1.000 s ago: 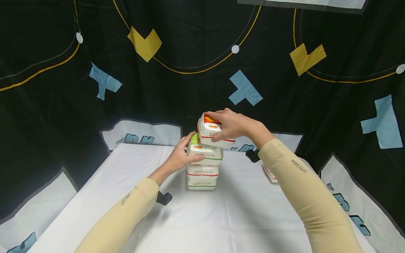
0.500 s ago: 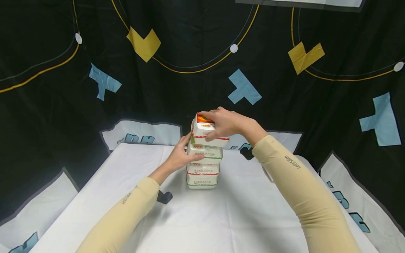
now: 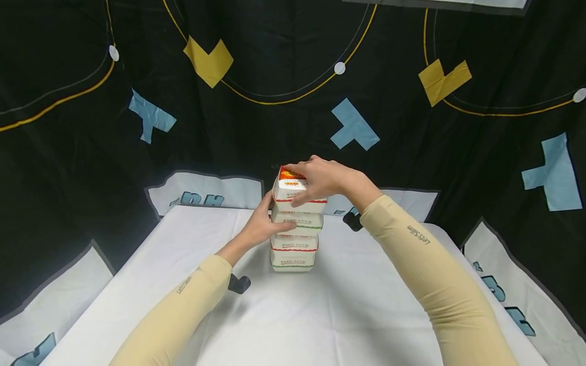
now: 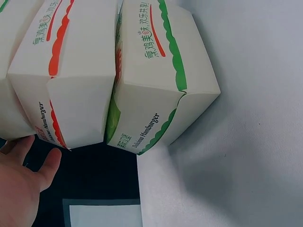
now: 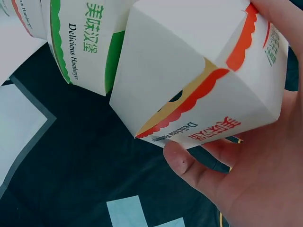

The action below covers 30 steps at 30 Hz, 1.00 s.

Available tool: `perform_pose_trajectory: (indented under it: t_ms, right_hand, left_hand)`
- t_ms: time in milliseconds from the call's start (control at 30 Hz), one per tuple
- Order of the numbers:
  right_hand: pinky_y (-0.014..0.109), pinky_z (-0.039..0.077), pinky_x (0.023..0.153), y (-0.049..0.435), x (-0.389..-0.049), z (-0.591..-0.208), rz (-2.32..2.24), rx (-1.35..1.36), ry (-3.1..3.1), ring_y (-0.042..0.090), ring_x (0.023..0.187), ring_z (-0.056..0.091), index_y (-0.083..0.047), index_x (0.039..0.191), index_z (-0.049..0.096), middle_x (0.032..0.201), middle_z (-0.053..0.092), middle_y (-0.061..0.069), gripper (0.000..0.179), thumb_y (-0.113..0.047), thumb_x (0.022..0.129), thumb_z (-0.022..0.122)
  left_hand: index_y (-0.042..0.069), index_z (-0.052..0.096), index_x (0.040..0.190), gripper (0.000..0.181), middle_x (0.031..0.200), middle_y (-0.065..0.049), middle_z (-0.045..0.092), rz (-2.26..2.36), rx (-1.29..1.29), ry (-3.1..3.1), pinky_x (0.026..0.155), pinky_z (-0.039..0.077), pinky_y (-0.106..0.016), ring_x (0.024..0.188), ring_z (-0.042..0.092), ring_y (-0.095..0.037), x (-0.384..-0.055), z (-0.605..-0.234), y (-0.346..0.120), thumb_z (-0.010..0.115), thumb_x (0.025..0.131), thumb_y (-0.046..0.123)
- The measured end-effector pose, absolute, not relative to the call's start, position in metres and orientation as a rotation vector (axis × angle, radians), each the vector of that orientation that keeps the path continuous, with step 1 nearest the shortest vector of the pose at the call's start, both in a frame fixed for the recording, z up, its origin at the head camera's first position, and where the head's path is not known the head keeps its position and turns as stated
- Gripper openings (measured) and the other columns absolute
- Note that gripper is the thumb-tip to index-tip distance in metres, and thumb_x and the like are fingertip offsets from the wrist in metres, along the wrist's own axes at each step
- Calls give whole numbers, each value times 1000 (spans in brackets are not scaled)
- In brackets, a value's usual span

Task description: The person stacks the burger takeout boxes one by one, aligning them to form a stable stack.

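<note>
Paper hamburger boxes form a column in the head view. At the bottom is a green-trimmed box (image 3: 293,262), with a red-trimmed box (image 3: 293,243) on it. Above that, my left hand (image 3: 258,227) holds another green-trimmed box (image 3: 308,220), thumb across its front and fingers at its left side. From above, my right hand (image 3: 327,178) grips the topmost box (image 3: 299,205), which has red trim and an orange-red lid panel. The right wrist view shows this top box (image 5: 165,52) tilted against the green-trimmed box (image 5: 87,47) below, with fingers along its sides.
A white cloth covers the table (image 3: 284,320). Behind it hangs a black curtain (image 3: 274,132) with yellow cords and blue tape pieces. White lettered banners (image 3: 238,190) line the table's back and sides. A dark wrist mount (image 3: 239,284) sits below the left wrist.
My right hand has shifted left and slightly down with the top box, bringing it over the column. My left hand stays nearly in place. A red-trimmed item at the right is now hidden behind the right forearm.
</note>
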State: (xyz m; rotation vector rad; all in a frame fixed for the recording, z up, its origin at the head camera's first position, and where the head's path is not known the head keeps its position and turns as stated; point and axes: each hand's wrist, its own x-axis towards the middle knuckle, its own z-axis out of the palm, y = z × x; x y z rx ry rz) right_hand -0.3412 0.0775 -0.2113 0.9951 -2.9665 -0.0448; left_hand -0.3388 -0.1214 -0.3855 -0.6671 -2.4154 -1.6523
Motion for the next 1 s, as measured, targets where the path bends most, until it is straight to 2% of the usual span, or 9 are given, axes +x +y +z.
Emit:
perform_pose_trajectory:
  t_ms: [233, 467, 667, 1000]
  right_hand:
    - [38, 54, 84, 78, -341, -209, 35, 1008, -2994, 22, 123, 41, -36, 155, 35, 140, 49, 2, 94, -66, 76, 76]
    - [36, 54, 89, 81, -340, -209, 68, 1087, -2996, 20, 123, 45, -35, 157, 33, 150, 47, -2, 91, -68, 81, 71]
    - [36, 54, 91, 82, -341, -208, 69, 1124, -2961, 20, 122, 47, -32, 157, 35, 151, 47, -2, 89, -62, 82, 74]
    - [37, 53, 92, 83, -341, -213, 82, 1125, -2968, 22, 125, 44, -34, 157, 34, 153, 45, -2, 92, -65, 80, 74]
  left_hand:
    - [26, 18, 158, 101, 147, -3, 46, -1681, -654, -2464, 109, 44, -52, 135, 45, -23, -325, -367, -122, 85, 82, 27]
    - [35, 13, 158, 106, 147, 1, 46, -1679, -641, -2431, 107, 45, -54, 133, 47, -23, -340, -386, -124, 86, 81, 31]
    - [38, 15, 156, 105, 144, 5, 48, -1661, -665, -2407, 107, 45, -52, 132, 47, -19, -339, -384, -123, 86, 80, 32]
    - [40, 12, 157, 109, 148, 5, 43, -1664, -726, -2406, 112, 39, -55, 136, 43, -19, -339, -384, -124, 87, 79, 30]
